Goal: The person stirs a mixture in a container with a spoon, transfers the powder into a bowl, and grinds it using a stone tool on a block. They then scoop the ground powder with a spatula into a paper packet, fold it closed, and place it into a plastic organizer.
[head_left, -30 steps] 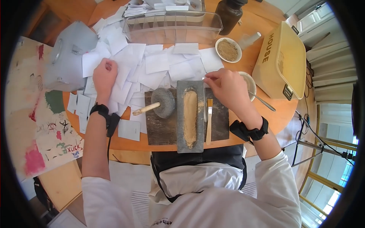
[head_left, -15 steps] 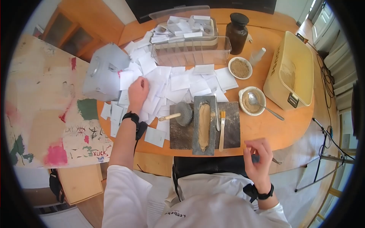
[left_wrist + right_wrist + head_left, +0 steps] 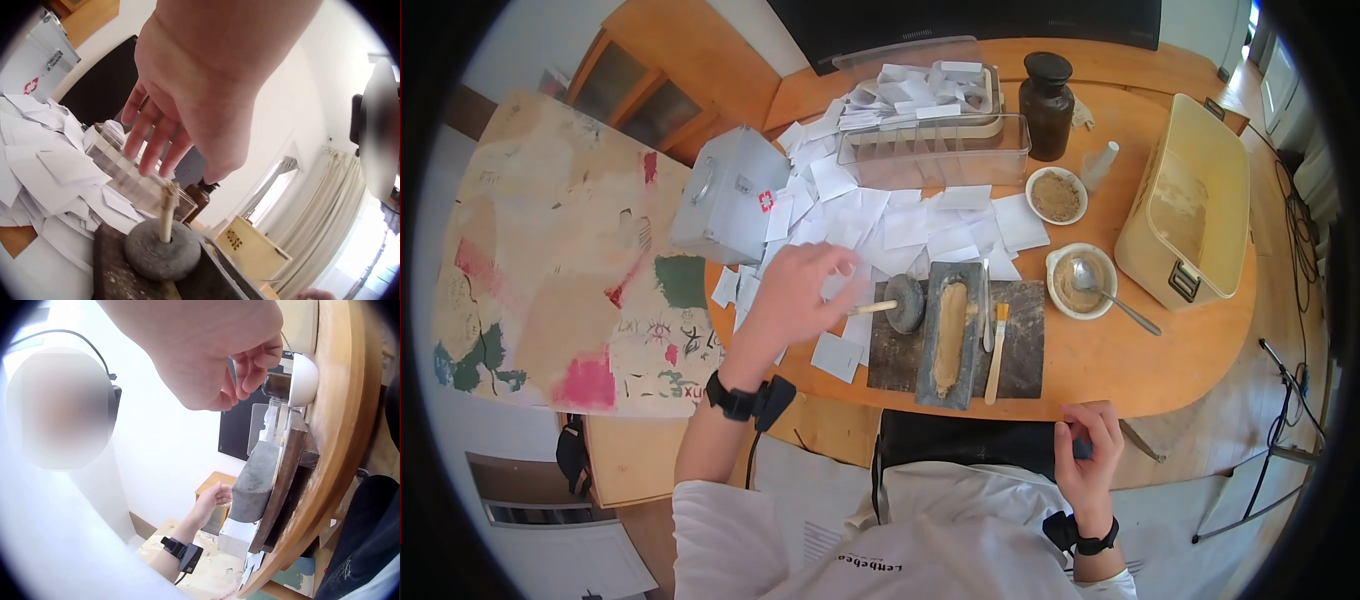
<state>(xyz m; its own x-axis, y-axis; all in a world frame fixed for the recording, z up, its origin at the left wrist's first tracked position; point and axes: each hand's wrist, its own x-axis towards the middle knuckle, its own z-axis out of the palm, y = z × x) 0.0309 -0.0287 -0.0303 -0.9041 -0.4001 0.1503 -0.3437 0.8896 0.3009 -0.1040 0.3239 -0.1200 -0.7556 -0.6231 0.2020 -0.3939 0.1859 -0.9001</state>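
Observation:
In the head view my left hand (image 3: 795, 300) is raised over the paper slips, beside the wooden handle (image 3: 875, 308) of a round grey stone wheel (image 3: 907, 304). Its fingers, spread and slightly bent in the left wrist view, hold nothing; that hand (image 3: 194, 94) is above the upright handle (image 3: 166, 219). A narrow stone trough (image 3: 949, 345) with tan powder lies on the dark board (image 3: 1025, 345). My right hand (image 3: 1090, 455), empty and with loosely bent fingers, hangs by the table's front edge; the right wrist view shows this hand (image 3: 219, 356) too.
White paper slips (image 3: 900, 228) cover the left-centre table, near a metal box (image 3: 720, 200) and a clear divided tray (image 3: 935, 155). A brush (image 3: 996, 360) lies right of the trough. Farther right are a bowl with a spoon (image 3: 1082, 283), a powder bowl (image 3: 1057, 196), a dark bottle (image 3: 1046, 110) and a yellow bin (image 3: 1185, 210).
My right hand has withdrawn from the trough's far end to the front edge. My left hand has lifted off the slips and moved toward the stone wheel, its fingers opening. The head view has shifted.

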